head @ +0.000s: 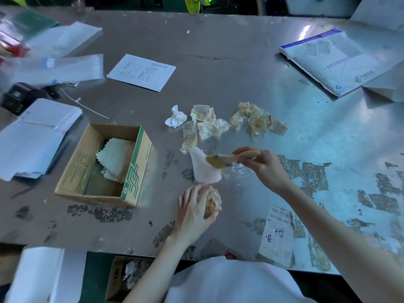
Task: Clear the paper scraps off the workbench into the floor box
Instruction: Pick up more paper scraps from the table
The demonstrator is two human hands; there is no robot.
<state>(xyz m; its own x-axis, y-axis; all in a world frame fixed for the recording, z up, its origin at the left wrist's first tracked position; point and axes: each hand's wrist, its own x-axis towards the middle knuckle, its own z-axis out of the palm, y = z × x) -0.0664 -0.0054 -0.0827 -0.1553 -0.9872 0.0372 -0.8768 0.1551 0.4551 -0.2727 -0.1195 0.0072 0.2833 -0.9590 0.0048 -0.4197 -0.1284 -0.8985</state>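
Paper scraps (209, 125) lie in left-right band mid-workbench (240, 73). Left hand (193, 212) curls round crumpled wad (212, 203) near front edge. Right hand (264, 167) grips brush (225, 159), handle pointing right, bristles left on pale scrap (204, 169). Floor box (122, 278) below front edge. Open carton (135, 169) on bench, left of hands.

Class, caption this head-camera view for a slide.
The left hand grips a crumpled scrap while the right hand holds a brush beside more scraps on the workbench.

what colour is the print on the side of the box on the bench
Green, on brown cardboard; the box shows best in the head view.
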